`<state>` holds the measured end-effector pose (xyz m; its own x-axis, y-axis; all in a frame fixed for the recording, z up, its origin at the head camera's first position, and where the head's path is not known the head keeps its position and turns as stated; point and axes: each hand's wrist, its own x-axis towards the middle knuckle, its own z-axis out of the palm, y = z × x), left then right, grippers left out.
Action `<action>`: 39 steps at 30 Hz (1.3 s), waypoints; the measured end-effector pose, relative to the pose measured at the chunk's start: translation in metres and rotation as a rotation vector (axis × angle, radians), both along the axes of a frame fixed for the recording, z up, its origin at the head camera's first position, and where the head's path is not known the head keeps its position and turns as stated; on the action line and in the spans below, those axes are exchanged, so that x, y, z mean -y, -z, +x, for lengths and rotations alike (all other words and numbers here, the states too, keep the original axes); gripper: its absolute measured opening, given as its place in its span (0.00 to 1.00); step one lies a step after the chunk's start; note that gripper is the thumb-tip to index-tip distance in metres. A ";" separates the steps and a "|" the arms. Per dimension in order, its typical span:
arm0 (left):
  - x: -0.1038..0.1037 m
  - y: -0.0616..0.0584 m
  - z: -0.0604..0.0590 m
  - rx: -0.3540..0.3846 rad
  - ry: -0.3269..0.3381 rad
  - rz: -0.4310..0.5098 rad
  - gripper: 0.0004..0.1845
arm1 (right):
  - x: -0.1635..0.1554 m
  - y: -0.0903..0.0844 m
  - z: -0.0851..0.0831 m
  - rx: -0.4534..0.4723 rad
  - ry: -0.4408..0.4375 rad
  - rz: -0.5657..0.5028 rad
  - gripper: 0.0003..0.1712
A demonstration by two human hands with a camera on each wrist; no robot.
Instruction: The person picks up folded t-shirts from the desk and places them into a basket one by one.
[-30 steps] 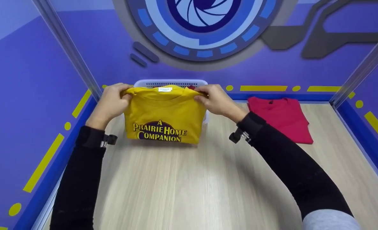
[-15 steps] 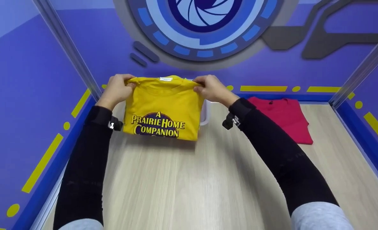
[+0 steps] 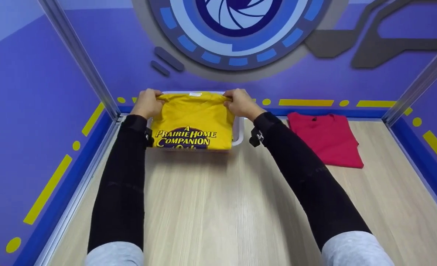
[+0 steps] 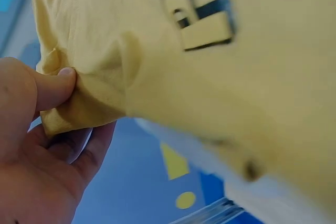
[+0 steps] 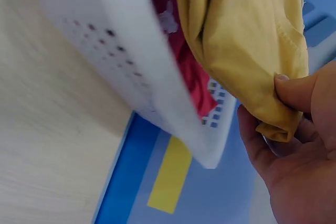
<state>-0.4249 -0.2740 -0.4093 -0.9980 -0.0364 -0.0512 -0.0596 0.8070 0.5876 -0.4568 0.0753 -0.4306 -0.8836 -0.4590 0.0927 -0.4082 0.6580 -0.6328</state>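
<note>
A folded yellow T-shirt with dark printed lettering hangs over a white plastic basket at the back of the table. My left hand pinches its upper left corner, thumb in front and fingers behind. At the upper right corner my right hand pinches the cloth the same way. In the right wrist view the basket's rim lies beside the T-shirt, and red cloth shows inside. Most of the basket is hidden behind the yellow cloth in the head view.
A folded red T-shirt lies on the wooden table at the back right. Blue printed walls stand at the back and both sides, with metal posts at the corners.
Both hands first raised the yellow T-shirt and moved it back, then lowered it over the basket. Its bottom edge now sits farther from me. The red T-shirt on the table stayed put.
</note>
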 end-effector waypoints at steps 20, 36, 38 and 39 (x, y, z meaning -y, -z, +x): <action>-0.008 0.026 -0.015 -0.040 -0.034 0.018 0.18 | 0.009 0.026 -0.011 -0.019 0.087 0.037 0.22; -0.022 0.040 -0.026 -0.069 -0.095 -0.033 0.27 | 0.020 0.042 -0.014 -0.326 0.210 0.346 0.18; -0.024 0.039 -0.028 -0.053 -0.092 -0.053 0.28 | 0.017 0.043 -0.013 -0.352 0.214 0.362 0.20; -0.025 0.038 -0.028 -0.045 -0.083 -0.067 0.28 | 0.015 0.044 -0.013 -0.360 0.211 0.366 0.20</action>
